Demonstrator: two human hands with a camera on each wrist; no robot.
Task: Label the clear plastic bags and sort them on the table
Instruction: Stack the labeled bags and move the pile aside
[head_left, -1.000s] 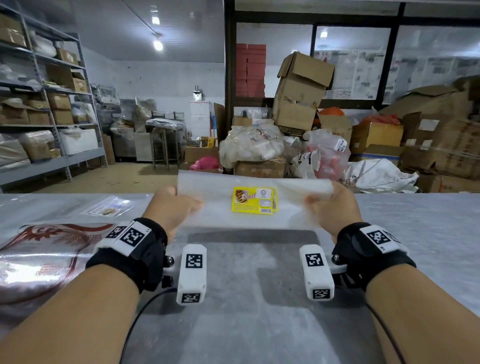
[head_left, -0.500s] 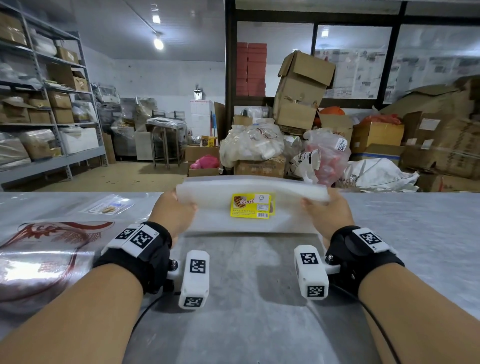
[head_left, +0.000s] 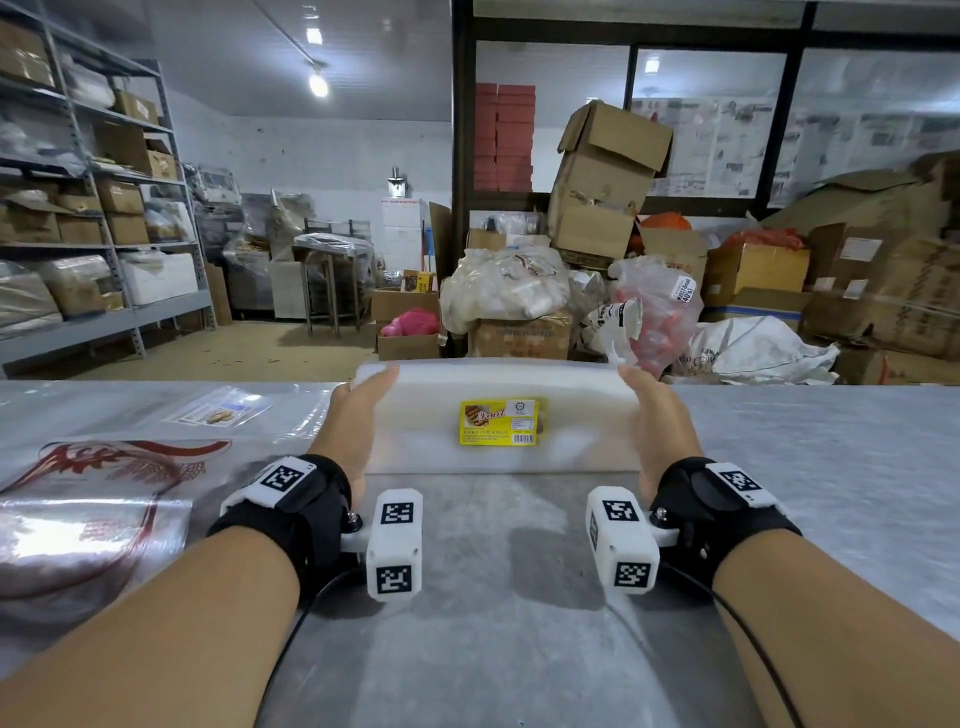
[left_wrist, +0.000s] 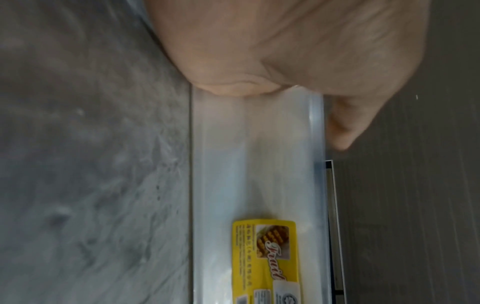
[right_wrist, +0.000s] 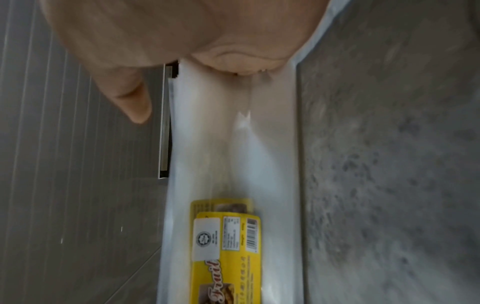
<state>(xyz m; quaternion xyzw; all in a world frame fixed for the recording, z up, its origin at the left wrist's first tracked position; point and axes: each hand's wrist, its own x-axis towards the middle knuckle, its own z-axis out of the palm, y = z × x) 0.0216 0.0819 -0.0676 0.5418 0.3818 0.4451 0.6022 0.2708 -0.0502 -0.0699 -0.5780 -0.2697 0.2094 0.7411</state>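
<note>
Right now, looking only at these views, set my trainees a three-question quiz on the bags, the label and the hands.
1. True or false: the yellow label is already stuck on the stack of bags.
2. Which hand holds the stack: A) left only, B) right only, C) both?
3. Fill in: the near edge of the stack rests on the ____.

Key:
1. True.
2. C: the left hand and the right hand each grip one end.
3. Table.
</note>
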